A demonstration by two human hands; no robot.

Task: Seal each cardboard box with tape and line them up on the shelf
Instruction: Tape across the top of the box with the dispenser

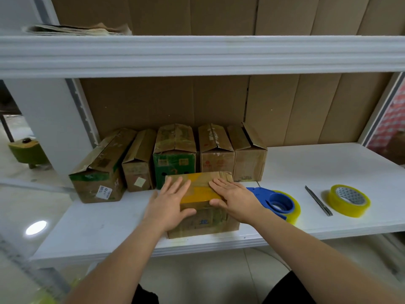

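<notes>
A small cardboard box (203, 222) with yellowish tape across its closed top lies near the front edge of the white shelf (317, 170). My left hand (169, 202) presses flat on the left half of its top, fingers straight and spread. My right hand (232, 197) lies flat on the right half, thumb hooked over the front edge. Behind it several cardboard boxes (175, 154) stand in a row, some with flaps raised. A blue tape dispenser (276, 201) with a yellowish roll lies just right of my right hand.
A grey utility knife (318, 200) and a loose roll of yellowish tape (349, 200) lie further right on the shelf. An upper shelf (197, 53) overhangs the row. Brown cardboard lines the back. A green stool (27, 152) stands on the floor at left.
</notes>
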